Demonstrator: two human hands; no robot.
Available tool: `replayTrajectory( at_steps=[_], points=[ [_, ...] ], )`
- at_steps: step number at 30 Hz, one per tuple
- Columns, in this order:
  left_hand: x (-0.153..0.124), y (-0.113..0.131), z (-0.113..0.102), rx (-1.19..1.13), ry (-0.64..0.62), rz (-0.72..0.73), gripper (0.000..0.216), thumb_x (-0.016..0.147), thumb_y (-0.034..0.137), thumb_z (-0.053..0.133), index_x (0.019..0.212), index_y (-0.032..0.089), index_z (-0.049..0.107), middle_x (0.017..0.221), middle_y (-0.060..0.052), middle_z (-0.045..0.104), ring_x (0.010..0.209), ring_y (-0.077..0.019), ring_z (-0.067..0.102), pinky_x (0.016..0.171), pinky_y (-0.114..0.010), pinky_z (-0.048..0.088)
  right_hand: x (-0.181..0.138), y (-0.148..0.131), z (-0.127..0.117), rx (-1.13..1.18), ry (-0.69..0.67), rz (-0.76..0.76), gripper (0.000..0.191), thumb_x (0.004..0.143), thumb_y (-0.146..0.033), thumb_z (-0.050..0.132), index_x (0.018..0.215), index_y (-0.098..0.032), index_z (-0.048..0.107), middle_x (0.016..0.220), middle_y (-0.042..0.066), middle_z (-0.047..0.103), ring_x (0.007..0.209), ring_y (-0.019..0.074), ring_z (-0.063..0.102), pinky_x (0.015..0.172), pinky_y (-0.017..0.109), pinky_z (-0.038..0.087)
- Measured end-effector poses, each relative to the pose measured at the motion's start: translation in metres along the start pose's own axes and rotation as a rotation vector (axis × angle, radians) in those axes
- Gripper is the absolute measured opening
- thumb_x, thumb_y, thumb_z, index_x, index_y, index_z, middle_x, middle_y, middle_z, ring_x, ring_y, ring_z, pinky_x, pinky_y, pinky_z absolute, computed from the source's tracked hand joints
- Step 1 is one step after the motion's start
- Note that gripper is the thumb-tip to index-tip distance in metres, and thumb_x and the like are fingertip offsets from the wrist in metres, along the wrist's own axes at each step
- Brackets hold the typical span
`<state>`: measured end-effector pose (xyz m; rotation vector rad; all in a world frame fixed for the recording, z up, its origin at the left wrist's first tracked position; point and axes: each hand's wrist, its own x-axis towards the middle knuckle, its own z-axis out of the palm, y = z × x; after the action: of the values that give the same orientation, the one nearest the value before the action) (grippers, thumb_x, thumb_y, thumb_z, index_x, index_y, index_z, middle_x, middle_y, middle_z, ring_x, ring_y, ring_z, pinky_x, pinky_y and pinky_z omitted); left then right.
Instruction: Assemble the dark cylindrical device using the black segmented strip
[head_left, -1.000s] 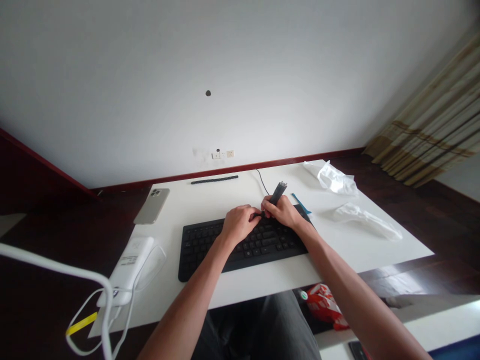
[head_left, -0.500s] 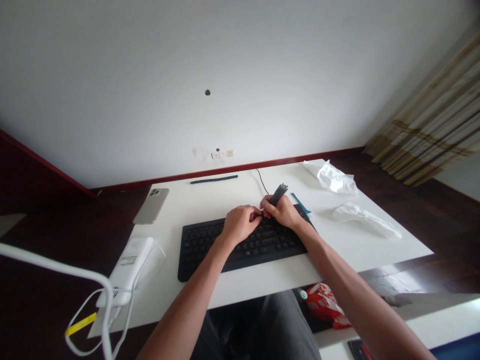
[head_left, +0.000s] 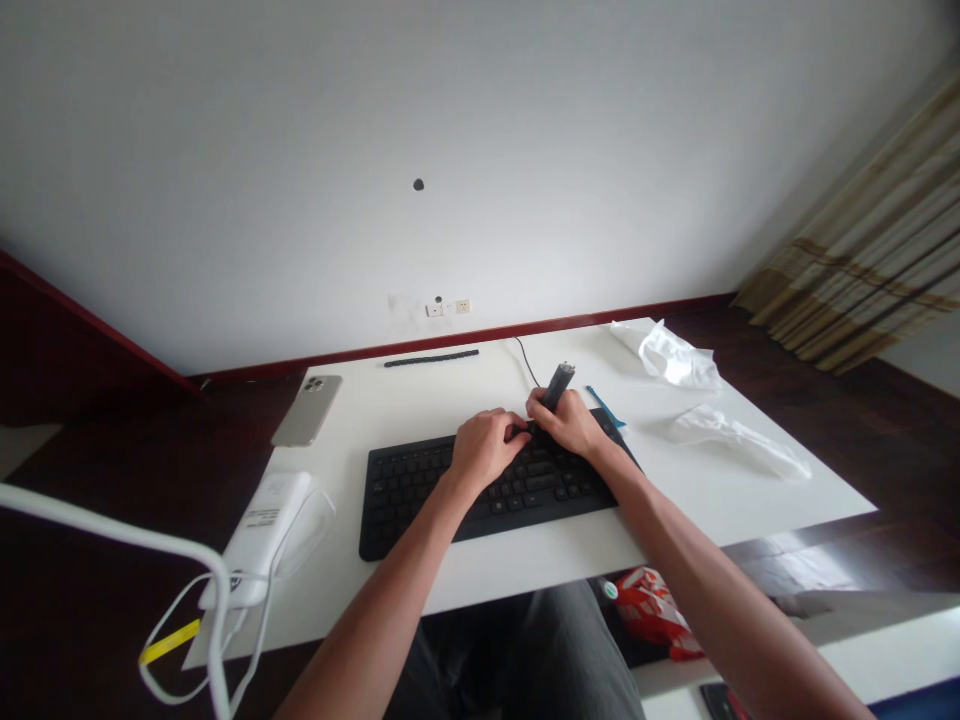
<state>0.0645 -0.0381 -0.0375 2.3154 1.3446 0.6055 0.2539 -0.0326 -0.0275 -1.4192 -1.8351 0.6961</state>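
Black keyboard (head_left: 405, 490) lies flat on the near part of the white table (head_left: 525, 555), with both hands at its rear section, so I judge the operation to be underway rather than complete. My left hand (head_left: 480, 447) is curled there, gripping state indeterminable, while my right hand (head_left: 566, 420) grips a dark grey stick-shaped tool (head_left: 560, 383), its lower end hidden, so I cannot confirm what portion remains. Farther back, a slim blue implement (head_left: 606, 407) and black strip (head_left: 431, 358) lie unheld.

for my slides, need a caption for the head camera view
Left hand over a black computer keyboard, right hand gripping a dark grey stick-like tool, at a white table.
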Motion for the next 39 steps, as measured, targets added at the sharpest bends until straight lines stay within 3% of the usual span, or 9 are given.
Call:
replayTrajectory(
  at_steps=[6,12,20,24,30,39],
  points=[
    [0.001,0.004,0.0,0.022,-0.021,0.0,0.02,0.09,0.042,0.071,0.104,0.029,0.077,0.083,0.0,0.071,0.081,-0.0185,0.065,0.07,-0.028,0.045,0.0,0.002,-0.001,0.17,-0.134,0.016,0.024,0.094,-0.03,0.05,0.077,-0.02,0.063,0.057,-0.002,0.06,0.056,0.0145,0.055,0.06,0.027,0.044],
    [0.003,0.007,0.003,0.055,-0.018,-0.022,0.014,0.092,0.04,0.065,0.097,0.03,0.075,0.08,0.001,0.071,0.076,-0.0191,0.066,0.066,-0.028,0.044,0.005,0.004,0.002,0.303,-0.207,0.062,0.033,0.095,-0.036,0.05,0.068,-0.019,0.058,0.055,-0.001,0.058,0.052,0.0134,0.053,0.055,0.027,0.043],
    [0.003,0.009,0.005,0.083,0.005,-0.084,0.02,0.09,0.035,0.064,0.108,0.027,0.072,0.087,0.0,0.075,0.082,-0.0194,0.07,0.073,-0.027,0.049,0.045,0.011,-0.008,0.319,-0.618,0.172,0.033,0.088,-0.041,0.056,0.069,-0.016,0.063,0.05,0.0,0.058,0.047,0.0129,0.05,0.052,0.027,0.041],
    [0.003,0.008,0.007,0.07,0.036,-0.097,0.016,0.089,0.032,0.064,0.102,0.026,0.071,0.084,0.0,0.074,0.079,-0.0186,0.07,0.07,-0.027,0.047,0.043,0.012,0.0,0.303,-0.535,0.161,0.036,0.09,-0.04,0.05,0.066,-0.016,0.062,0.046,0.0,0.055,0.041,0.0114,0.046,0.045,0.026,0.035],
    [0.003,0.008,0.005,0.044,0.018,-0.086,0.017,0.089,0.035,0.066,0.102,0.026,0.072,0.078,0.001,0.072,0.073,-0.0171,0.067,0.066,-0.026,0.043,0.03,0.012,0.004,0.268,-0.392,0.109,0.031,0.092,-0.033,0.048,0.066,-0.018,0.058,0.049,-0.002,0.056,0.046,0.0118,0.05,0.049,0.024,0.038],
    [0.003,0.004,-0.004,-0.061,-0.05,-0.016,0.016,0.087,0.032,0.068,0.1,0.03,0.077,0.067,0.005,0.062,0.062,-0.0134,0.056,0.062,-0.026,0.036,0.028,0.005,-0.013,0.113,-0.43,-0.094,0.029,0.093,-0.029,0.049,0.066,-0.02,0.054,0.055,-0.003,0.058,0.055,0.013,0.053,0.063,0.026,0.042]
  ],
)
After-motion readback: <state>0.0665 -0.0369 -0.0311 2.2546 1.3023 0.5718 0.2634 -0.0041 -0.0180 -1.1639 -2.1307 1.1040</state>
